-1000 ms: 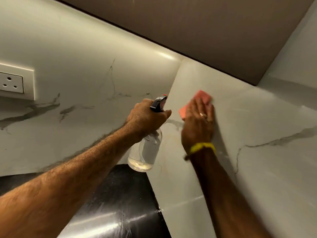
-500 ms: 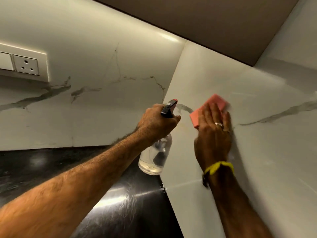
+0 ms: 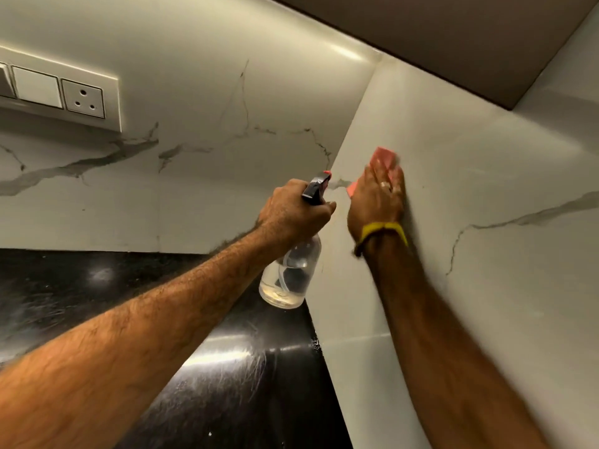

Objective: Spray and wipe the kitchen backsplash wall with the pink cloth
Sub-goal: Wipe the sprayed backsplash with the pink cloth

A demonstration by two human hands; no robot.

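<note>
My right hand [image 3: 377, 197] presses the pink cloth [image 3: 384, 157] flat against the white marble backsplash wall [image 3: 486, 163] just right of the inner corner; only the cloth's top and left edge show past my fingers. A yellow band circles that wrist. My left hand [image 3: 291, 213] grips the neck of a clear spray bottle [image 3: 288, 275] with a black and red trigger head, its nozzle pointing at the corner close to the cloth. A little liquid sits in the bottle's bottom.
A white switch and socket plate [image 3: 58, 92] is mounted on the left wall [image 3: 194, 92]. The glossy black countertop [image 3: 97, 286] runs below both walls. A brown cabinet underside [image 3: 453, 37] hangs overhead.
My right hand with the cloth has slid left and down along the wall towards the corner. The view has shifted right, showing more of the switch plate. The bottle stays held near the corner.
</note>
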